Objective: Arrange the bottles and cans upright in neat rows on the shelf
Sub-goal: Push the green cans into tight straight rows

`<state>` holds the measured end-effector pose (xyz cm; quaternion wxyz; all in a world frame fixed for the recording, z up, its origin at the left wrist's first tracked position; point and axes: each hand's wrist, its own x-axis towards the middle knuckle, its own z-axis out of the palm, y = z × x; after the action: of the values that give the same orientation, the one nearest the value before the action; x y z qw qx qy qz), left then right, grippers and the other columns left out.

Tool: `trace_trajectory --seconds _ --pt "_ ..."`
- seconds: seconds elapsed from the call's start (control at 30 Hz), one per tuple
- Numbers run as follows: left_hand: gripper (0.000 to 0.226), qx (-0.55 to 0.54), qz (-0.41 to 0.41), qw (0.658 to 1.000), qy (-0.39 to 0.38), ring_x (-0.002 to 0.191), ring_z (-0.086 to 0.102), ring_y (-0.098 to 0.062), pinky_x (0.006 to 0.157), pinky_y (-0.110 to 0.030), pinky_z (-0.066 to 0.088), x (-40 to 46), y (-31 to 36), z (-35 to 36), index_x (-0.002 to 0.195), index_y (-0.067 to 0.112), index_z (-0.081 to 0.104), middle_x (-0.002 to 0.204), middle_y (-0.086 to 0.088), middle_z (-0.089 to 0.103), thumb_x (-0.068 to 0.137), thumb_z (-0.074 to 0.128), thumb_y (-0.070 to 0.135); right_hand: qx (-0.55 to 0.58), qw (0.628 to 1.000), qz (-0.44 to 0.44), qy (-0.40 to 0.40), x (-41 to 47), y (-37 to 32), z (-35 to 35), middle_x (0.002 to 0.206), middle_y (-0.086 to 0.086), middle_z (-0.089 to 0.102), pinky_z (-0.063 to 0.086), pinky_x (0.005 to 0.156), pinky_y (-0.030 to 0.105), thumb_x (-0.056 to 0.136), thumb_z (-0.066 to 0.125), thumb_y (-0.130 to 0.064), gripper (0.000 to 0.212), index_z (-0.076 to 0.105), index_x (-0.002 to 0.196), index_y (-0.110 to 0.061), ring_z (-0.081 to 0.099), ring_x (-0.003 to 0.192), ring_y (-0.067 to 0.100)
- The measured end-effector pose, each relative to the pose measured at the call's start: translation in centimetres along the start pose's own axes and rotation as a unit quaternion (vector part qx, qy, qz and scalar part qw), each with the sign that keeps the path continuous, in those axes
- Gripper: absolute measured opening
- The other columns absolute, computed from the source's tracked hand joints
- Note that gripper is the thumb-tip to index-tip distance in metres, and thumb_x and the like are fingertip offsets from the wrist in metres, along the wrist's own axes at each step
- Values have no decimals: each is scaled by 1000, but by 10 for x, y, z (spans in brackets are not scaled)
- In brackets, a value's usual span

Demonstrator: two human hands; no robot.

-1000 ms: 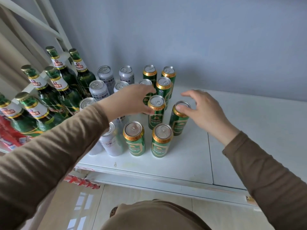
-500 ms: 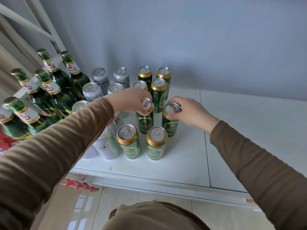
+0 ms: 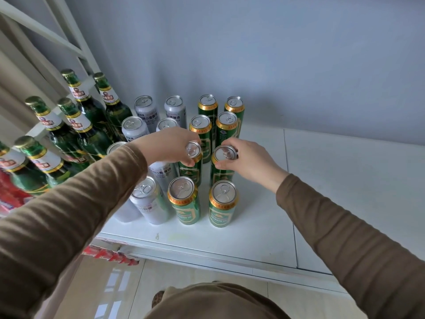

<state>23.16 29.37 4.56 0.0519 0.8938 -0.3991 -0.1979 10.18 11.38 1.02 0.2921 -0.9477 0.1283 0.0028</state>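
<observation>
White shelf board [image 3: 333, 180], pale blue wall behind. Person in brown long sleeves leans over it, both arms extended.

Left hand [image 3: 170, 146]: fingers curled down around the gold top rim of a tall green aluminium beer can [image 3: 192, 168], third row from the back, left green column. Can upright, base on the shelf.

Right hand [image 3: 249, 161]: thumb and fingertips clasp the rim of the neighbouring green and gold beer can [image 3: 220, 171], same row, right column. Also upright; lid and pull tab visible between the fingers.

Just in front: two more upright green cans, one left [image 3: 185, 201], one right [image 3: 222, 203], close to the shelf's front edge. Two further pairs of green cans behind the held pair, towards the wall.

Left of the green columns: silver-grey cans [image 3: 149, 200] in two columns, partly hidden by the left forearm. Further left: green glass bottles with gold caps [image 3: 79, 125], upright, in rows.
</observation>
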Motion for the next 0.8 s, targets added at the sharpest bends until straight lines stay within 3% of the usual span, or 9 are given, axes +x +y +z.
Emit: trace_trajectory --seconds 0.2,0.27,0.37,0.5,0.57,0.67,0.8 --pt "72 32 -10 999 -28 109 54 -21 85 -31 41 6 -2 -4 143 30 46 132 -1 58 80 80 35 -6 1000 -24 -6 0 0 4 116 -5 68 41 75 28 80 75 -55 57 56 125 -27 61 101 17" --pt "76 40 -16 998 -36 118 54 -23 88 -32 42 7 -3 -8 145 31 44 137 1 56 79 80 37 -16 999 -27 -23 4 2 2 121 -5 67 43 79 29 80 73 -58 61 54 130 -28 62 106 18" --pt "70 13 -25 999 -46 116 57 -20 98 -38 47 10 -6 -20 141 33 48 133 5 59 79 79 43 -17 999 -20 -40 12 5 -9 128 -6 64 48 84 31 81 66 -66 68 52 137 -30 62 111 17" --pt "51 -43 -26 999 -11 108 62 -17 104 -43 45 23 -6 -46 130 28 58 118 9 68 85 75 42 18 999 2 44 37 13 -36 125 -6 65 43 79 29 87 61 -62 57 57 133 -29 63 109 15" --pt "49 -59 -27 998 20 109 62 -19 103 -43 45 35 -5 -56 130 25 59 119 6 67 86 75 38 21 997 8 72 50 17 -47 131 -3 63 43 85 30 89 63 -55 54 56 134 -26 60 117 18" --pt "61 -62 -28 997 31 114 58 -21 102 -39 44 56 -5 -58 137 29 52 132 4 59 83 77 40 9 999 3 52 68 19 -51 146 0 51 42 96 34 90 66 -49 64 45 144 -23 51 129 22" --pt "81 -41 -31 999 -3 126 52 -24 104 -40 41 77 -2 -50 147 33 40 142 1 52 77 81 44 -14 1000 1 14 89 18 -42 148 5 48 37 91 31 84 71 -50 77 38 147 -21 49 131 26"
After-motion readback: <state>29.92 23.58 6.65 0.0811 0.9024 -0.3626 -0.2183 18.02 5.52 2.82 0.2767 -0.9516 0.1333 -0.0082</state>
